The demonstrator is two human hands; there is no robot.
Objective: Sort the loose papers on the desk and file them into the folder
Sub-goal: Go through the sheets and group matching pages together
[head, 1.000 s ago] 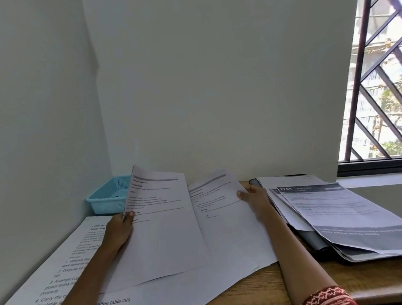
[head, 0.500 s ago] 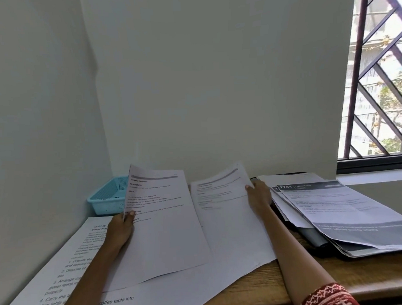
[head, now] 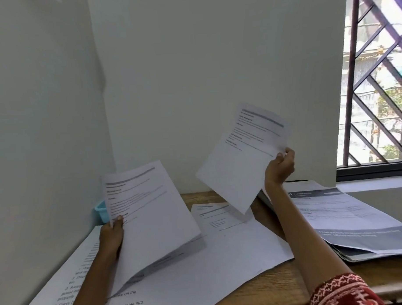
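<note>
Head view shows two printed sheets held up off a wooden desk (head: 257,289). The right hand (head: 280,166), at about 2 o'clock from frame centre, pinches the right edge of a single printed page (head: 243,157), fingers curled round it with the thumb on the near face; the page is tilted, its lower corner hanging above the desk without touching it. The left hand (head: 111,235), at about 8 o'clock, grips the left edge of a second set of pages (head: 149,213), thumb pressed on the front; these sheets stand nearly upright, their bottom edges curling down toward the papers below.

Beneath both, more loose papers (head: 221,254) lie flat across the desk, one with a dark header bar at centre and a large-print numbered list (head: 79,286) at 7 o'clock. At 4 o'clock a stack of documents (head: 348,218) with grey banners rests on what looks like a dark folder (head: 358,257), only its edges showing. A light blue basket (head: 100,211) peeks out behind the left-hand sheets at 9 o'clock, against the white wall (head: 192,72). A barred window (head: 375,77) fills the 2 o'clock corner. A red patterned sleeve (head: 341,291) covers the right forearm at 5 o'clock.
</note>
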